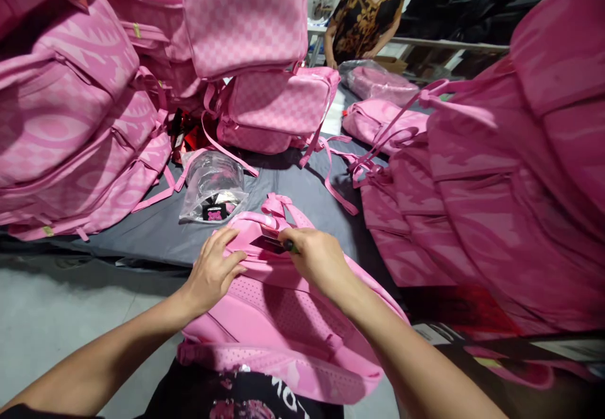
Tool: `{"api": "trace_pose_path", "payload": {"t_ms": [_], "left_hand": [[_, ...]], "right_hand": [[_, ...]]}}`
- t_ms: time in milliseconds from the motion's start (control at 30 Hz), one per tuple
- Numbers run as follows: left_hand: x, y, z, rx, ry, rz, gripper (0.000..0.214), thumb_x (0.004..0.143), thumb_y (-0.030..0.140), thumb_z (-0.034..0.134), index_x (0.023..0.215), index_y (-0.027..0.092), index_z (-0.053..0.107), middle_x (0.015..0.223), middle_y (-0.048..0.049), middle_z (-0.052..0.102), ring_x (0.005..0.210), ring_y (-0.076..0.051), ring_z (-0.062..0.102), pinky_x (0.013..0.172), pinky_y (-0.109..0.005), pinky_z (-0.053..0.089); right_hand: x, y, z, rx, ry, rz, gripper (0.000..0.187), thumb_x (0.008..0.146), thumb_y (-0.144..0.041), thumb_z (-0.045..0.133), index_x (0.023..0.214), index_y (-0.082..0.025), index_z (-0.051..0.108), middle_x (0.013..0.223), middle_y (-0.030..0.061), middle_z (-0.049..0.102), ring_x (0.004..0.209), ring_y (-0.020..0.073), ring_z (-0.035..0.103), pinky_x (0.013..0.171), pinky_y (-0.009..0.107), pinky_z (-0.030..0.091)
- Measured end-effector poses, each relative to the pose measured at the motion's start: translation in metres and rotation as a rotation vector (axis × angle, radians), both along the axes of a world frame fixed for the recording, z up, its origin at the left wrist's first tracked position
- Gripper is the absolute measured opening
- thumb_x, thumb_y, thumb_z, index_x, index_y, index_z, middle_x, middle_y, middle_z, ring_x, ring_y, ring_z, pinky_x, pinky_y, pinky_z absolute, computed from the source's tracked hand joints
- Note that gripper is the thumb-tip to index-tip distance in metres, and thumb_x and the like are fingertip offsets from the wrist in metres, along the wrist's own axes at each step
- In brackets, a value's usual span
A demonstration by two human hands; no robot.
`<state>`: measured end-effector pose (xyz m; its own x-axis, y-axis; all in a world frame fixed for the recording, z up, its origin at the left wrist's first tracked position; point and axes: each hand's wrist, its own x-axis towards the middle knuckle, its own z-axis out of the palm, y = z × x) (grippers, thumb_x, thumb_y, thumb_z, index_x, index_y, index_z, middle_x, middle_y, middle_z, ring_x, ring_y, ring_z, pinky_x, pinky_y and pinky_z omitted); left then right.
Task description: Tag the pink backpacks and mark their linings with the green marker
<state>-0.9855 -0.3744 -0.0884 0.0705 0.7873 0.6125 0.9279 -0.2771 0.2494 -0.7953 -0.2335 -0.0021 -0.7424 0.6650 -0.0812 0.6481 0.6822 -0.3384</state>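
Note:
A pink backpack lies in front of me at the table edge, its perforated back panel and straps facing up. My left hand rests on its upper left side, thumb and fingers apart on the fabric. At the top of the bag, near the carry handle, my right hand is closed around a small dark tool with a flat, pointed black part and a black-and-green end. Its exact kind is not clear. Something red shows just beside it, partly hidden by my fingers.
Pink backpacks pile up at left, with checkered pink bags behind. More pink backpacks stack at right. A clear plastic bag of black tags lies on the grey table. Across it stands another person near a plastic-wrapped pink bag.

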Motion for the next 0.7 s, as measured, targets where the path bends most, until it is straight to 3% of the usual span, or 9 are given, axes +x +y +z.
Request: {"api": "trace_pose_path", "payload": {"t_ms": [100, 233, 333, 433, 567, 700], "left_hand": [[-0.001, -0.001, -0.007, 0.102, -0.038, -0.047, 0.021, 0.088, 0.014, 0.066, 0.109, 0.015, 0.063, 0.136, -0.0175, 0.047, 0.132, -0.031, 0.046, 0.104, -0.054, 0.049], [-0.002, -0.005, -0.012, 0.108, -0.044, -0.06, 0.03, 0.087, 0.012, 0.067, 0.115, 0.018, 0.061, 0.137, -0.0153, 0.047, 0.134, -0.029, 0.045, 0.109, -0.051, 0.046], [0.0, -0.012, -0.021, 0.061, -0.103, 0.089, 0.053, 0.088, 0.017, 0.068, 0.137, 0.02, 0.048, 0.147, -0.019, 0.041, 0.142, -0.033, 0.039, 0.113, -0.054, 0.042], [0.002, -0.017, -0.033, -0.055, -0.2, 0.293, 0.084, 0.09, 0.035, 0.067, 0.157, 0.015, 0.019, 0.151, -0.0256, 0.04, 0.142, -0.036, 0.042, 0.109, -0.053, 0.047], [0.001, -0.018, -0.044, -0.114, -0.194, 0.314, 0.079, 0.093, 0.044, 0.06, 0.157, 0.021, 0.02, 0.142, -0.0188, 0.054, 0.13, -0.031, 0.056, 0.104, -0.045, 0.053], [-0.001, -0.018, -0.045, -0.101, -0.201, 0.308, 0.078, 0.093, 0.044, 0.061, 0.157, 0.021, 0.022, 0.143, -0.018, 0.054, 0.13, -0.03, 0.057, 0.104, -0.044, 0.053]], "right_hand": [[-0.016, -0.006, -0.002, 0.042, -0.263, 0.129, 0.027, 0.087, -0.013, 0.054, 0.102, -0.024, 0.074, 0.09, 0.0065, 0.077, 0.087, 0.0232, 0.071, 0.065, 0.027, 0.039], [-0.027, -0.011, -0.013, 0.107, -0.349, 0.288, 0.025, 0.094, -0.015, 0.05, 0.101, -0.017, 0.073, 0.096, 0.0109, 0.075, 0.092, 0.0245, 0.07, 0.066, 0.028, 0.041], [-0.031, -0.01, -0.019, 0.117, -0.345, 0.312, 0.024, 0.094, -0.014, 0.05, 0.103, -0.016, 0.073, 0.098, 0.0107, 0.073, 0.092, 0.0238, 0.07, 0.067, 0.028, 0.043], [-0.037, -0.006, -0.023, 0.08, -0.359, 0.355, 0.022, 0.094, -0.016, 0.053, 0.101, -0.016, 0.074, 0.095, 0.0101, 0.074, 0.088, 0.0236, 0.07, 0.069, 0.029, 0.044], [-0.041, -0.003, -0.023, 0.048, -0.4, 0.444, 0.022, 0.094, -0.015, 0.053, 0.097, -0.015, 0.074, 0.095, 0.0105, 0.076, 0.09, 0.0246, 0.071, 0.069, 0.029, 0.043], [-0.045, -0.006, -0.017, 0.079, -0.353, 0.4, 0.021, 0.095, -0.016, 0.053, 0.102, -0.014, 0.072, 0.093, 0.0116, 0.075, 0.084, 0.0236, 0.072, 0.066, 0.029, 0.042]]}}
